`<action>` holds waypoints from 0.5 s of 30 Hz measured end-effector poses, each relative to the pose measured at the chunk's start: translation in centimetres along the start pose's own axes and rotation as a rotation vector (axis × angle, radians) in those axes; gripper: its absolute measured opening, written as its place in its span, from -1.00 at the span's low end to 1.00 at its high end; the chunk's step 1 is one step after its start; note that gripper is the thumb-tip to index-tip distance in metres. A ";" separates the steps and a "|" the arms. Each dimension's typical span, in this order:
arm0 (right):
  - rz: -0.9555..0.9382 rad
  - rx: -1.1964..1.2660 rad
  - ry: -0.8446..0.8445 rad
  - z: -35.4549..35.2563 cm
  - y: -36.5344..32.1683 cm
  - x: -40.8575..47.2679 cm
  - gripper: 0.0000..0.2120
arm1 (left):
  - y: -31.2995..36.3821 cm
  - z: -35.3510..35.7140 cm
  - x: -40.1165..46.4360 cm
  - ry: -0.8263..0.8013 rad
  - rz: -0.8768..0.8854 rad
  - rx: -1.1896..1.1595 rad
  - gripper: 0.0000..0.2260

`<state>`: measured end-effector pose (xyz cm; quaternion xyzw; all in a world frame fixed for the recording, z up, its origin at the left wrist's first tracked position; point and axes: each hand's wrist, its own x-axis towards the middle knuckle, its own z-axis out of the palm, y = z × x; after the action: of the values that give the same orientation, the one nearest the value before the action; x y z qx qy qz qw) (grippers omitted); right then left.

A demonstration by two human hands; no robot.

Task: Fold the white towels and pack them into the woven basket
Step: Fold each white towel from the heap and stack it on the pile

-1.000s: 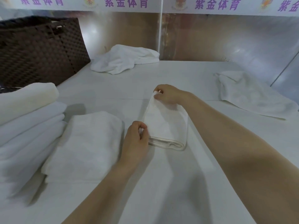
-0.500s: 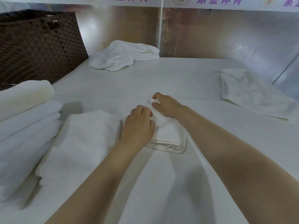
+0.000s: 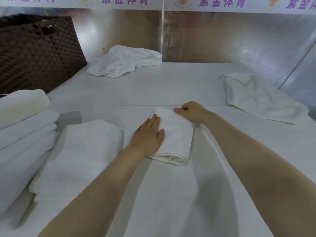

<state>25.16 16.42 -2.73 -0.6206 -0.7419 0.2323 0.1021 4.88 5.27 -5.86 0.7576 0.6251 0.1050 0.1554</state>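
A small folded white towel (image 3: pixel 176 134) lies on the white table in front of me. My left hand (image 3: pixel 147 135) lies flat on its left half, fingers straight. My right hand (image 3: pixel 191 111) curls its fingers over the towel's far right corner and grips it. A dark brown woven basket (image 3: pixel 34 53) stands at the far left. Another folded towel (image 3: pixel 82 151) lies just left of my left hand.
A stack of folded white towels (image 3: pixel 20 127) fills the near left. One crumpled towel (image 3: pixel 126 60) lies at the back by the wall, and another loose towel (image 3: pixel 259 98) spreads at the right. A reflective wall (image 3: pixel 222 35) bounds the table (image 3: pixel 162 86).
My left hand has opened from a pinch on the towel's left edge and now lies flat on top. The right hand stays on the far corner.
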 end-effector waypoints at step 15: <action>0.126 0.114 0.124 1.4 2.9 -5.4 -0.48 | 2.0 -3.5 2.9 -0.036 -0.036 0.278 -0.60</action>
<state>28.19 11.22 -4.51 -0.6725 -0.6791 0.2415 0.1681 6.02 8.15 -1.94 0.7624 0.6441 0.0012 0.0620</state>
